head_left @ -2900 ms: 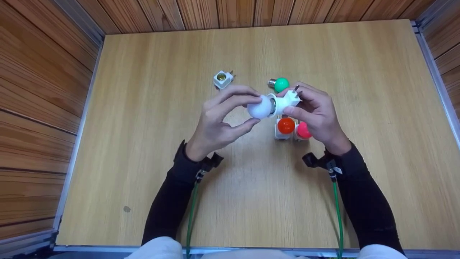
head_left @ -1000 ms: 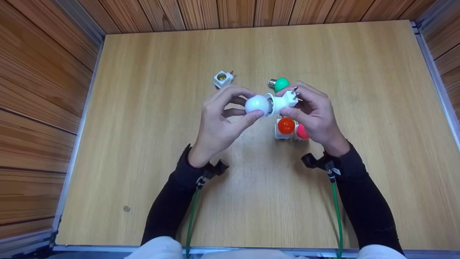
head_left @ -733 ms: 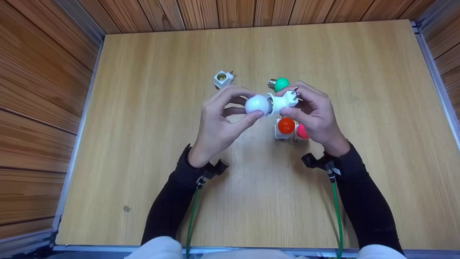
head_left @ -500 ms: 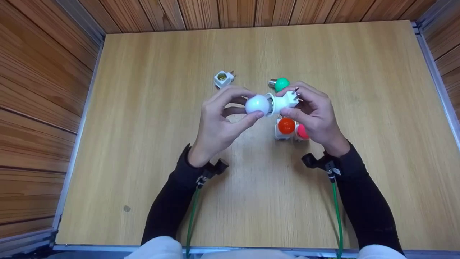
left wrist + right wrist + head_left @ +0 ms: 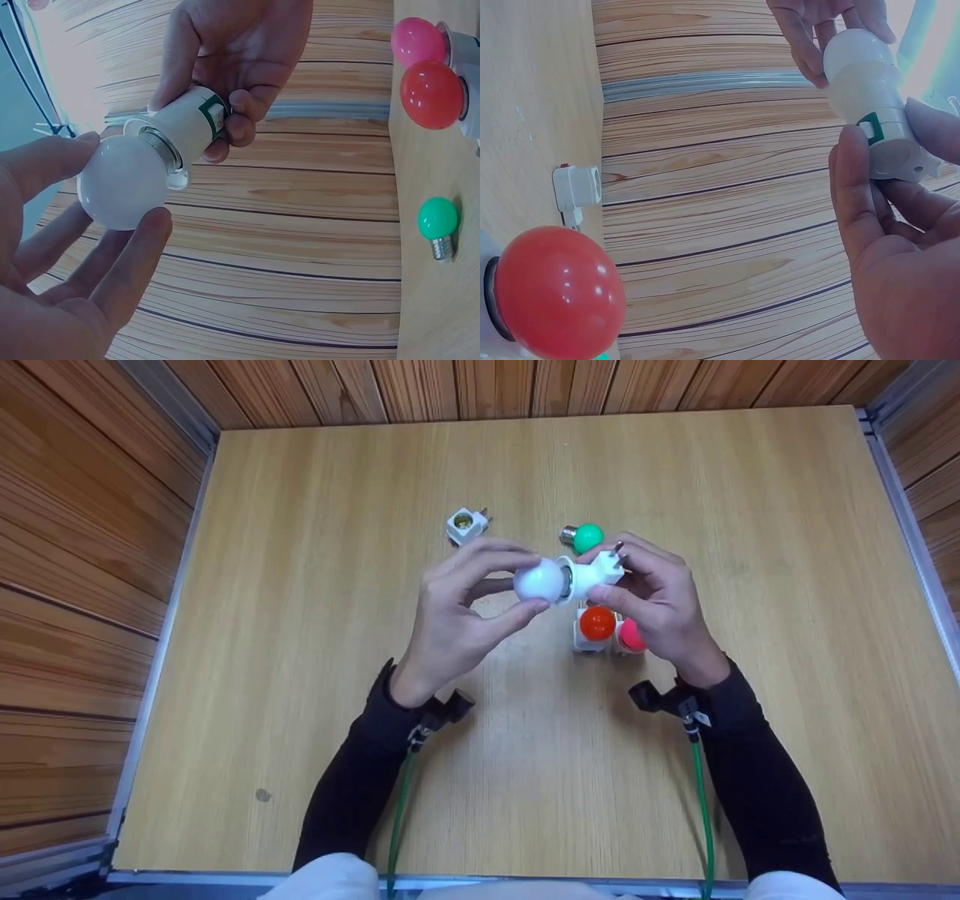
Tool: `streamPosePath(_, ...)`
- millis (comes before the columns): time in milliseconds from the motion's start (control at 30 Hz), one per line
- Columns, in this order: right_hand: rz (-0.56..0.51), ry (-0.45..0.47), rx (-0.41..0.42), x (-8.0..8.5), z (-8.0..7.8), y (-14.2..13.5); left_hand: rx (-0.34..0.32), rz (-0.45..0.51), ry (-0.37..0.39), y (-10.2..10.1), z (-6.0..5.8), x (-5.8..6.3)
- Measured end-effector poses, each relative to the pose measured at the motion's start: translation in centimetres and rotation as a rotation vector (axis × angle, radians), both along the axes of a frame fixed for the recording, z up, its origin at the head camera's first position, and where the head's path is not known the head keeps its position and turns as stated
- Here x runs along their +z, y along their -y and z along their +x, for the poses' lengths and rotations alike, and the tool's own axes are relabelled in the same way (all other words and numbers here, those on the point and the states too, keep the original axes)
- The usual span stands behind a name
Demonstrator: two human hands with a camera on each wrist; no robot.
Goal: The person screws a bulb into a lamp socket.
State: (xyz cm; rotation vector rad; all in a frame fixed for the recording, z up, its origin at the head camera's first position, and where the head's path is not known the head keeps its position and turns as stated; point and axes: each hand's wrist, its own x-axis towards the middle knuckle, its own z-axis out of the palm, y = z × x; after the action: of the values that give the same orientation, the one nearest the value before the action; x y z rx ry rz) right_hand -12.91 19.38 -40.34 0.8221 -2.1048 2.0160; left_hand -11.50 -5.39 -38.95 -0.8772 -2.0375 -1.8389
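My left hand (image 5: 465, 611) pinches a white light bulb (image 5: 538, 581) between thumb and fingertips. The bulb's metal base sits partly inside the mouth of a white plug-in lamp socket (image 5: 592, 575), with some thread still showing in the left wrist view. My right hand (image 5: 652, 592) grips that socket, its prongs pointing away to the upper right. On the socket's side is a green-framed switch (image 5: 871, 128), seen in the right wrist view. Both things are held up above the table. Just behind the right hand lies a green bulb (image 5: 588, 538) with a bare metal base.
A red bulb (image 5: 598, 623) in a white socket and a pink bulb (image 5: 632, 635) in another stand below the hands. Farther back lies a square white socket (image 5: 466, 525) with an open mouth. Wooden walls border the table (image 5: 300, 585).
The left hand's fingers have shifted round the white bulb, closing on it and then loosening slightly. The right hand and socket stay almost still, and the things on the table have not moved.
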Motion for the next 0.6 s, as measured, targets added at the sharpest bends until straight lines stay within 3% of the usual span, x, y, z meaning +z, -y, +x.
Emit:
streamPosePath(267,-0.01,0.004,0.014,0.04,0.02,-0.1,-0.015,-0.015,-0.069,-0.02,-0.2,-0.15)
streamPosePath(600,-0.021,0.015,0.029,0.1,0.01,-0.25,-0.019,-0.09,-0.224,0.31,-0.75,-0.28)
